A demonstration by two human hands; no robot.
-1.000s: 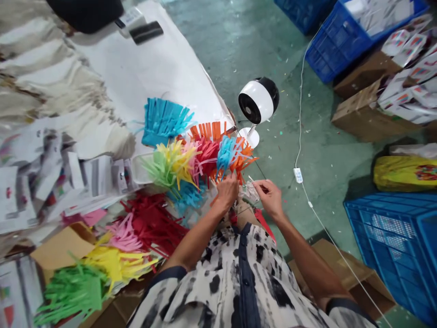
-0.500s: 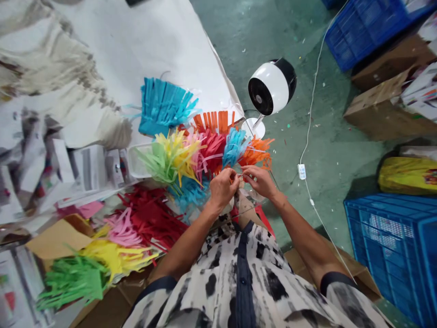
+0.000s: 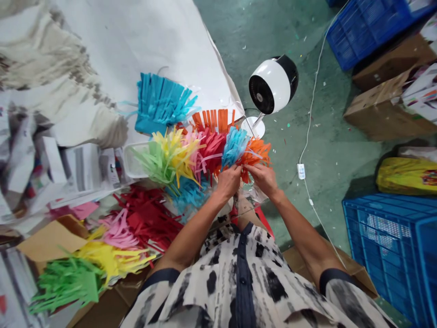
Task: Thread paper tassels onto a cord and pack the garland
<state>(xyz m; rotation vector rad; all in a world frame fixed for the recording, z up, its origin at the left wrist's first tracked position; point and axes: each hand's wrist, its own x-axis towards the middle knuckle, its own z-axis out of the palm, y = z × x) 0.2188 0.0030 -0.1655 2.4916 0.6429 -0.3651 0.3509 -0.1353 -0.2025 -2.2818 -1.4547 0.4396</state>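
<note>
My left hand (image 3: 229, 180) and my right hand (image 3: 263, 178) are close together at the near edge of a row of paper tassels. Both have their fingers pinched. Between the fingertips shows the orange tassel (image 3: 257, 152), its strips fanning out beyond my right hand. What else lies between my left fingertips is hidden. Beside it in the row come a light blue tassel (image 3: 235, 145), a red tassel (image 3: 212, 148), a pink one partly covered, a yellow tassel (image 3: 177, 150) and a pale green tassel (image 3: 155, 161). Clear plastic (image 3: 256, 193) hangs below my right hand.
A blue fringed bundle (image 3: 162, 102) lies on the white-covered table (image 3: 153, 41). A white and black fan (image 3: 273, 86) stands beyond. Red fringe (image 3: 150, 216), yellow fringe (image 3: 116, 257) and green fringe (image 3: 68, 280) lie at left. A blue crate (image 3: 378, 237) and white cable (image 3: 312, 109) are at right.
Both hands have shifted slightly toward the orange tassel, and orange strips now show between them. My right hand's fingers have closed in from a more stretched pose.
</note>
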